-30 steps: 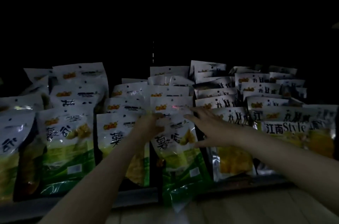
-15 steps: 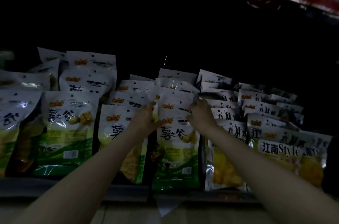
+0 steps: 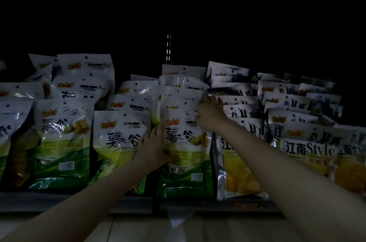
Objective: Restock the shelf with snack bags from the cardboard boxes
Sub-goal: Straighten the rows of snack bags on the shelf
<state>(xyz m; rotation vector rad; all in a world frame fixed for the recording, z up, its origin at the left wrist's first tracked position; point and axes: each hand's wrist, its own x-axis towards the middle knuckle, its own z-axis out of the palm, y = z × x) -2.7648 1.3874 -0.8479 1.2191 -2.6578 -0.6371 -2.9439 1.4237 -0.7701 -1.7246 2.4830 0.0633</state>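
Note:
Rows of snack bags stand upright on a dark shelf (image 3: 79, 200). The front green-and-white bag (image 3: 186, 162) of the middle row stands between my hands. My left hand (image 3: 156, 146) lies against its left edge, thumb across the lower front and fingers behind it. My right hand (image 3: 210, 114) grips the top right corner of the bags in that row, fingers curled over their tops. More green bags (image 3: 63, 138) fill the rows to the left. Yellow "Style" bags (image 3: 309, 150) fill the rows to the right.
The shelf's back and the space above the bags are dark. A slotted metal upright (image 3: 168, 49) shows behind the middle row. A pale floor (image 3: 217, 230) lies below the shelf edge, where a small price tag (image 3: 178, 220) hangs down.
My left hand slid down from the bag's top to its left side. My right hand stayed at the row's top right corner. The view shifted closer to the shelf.

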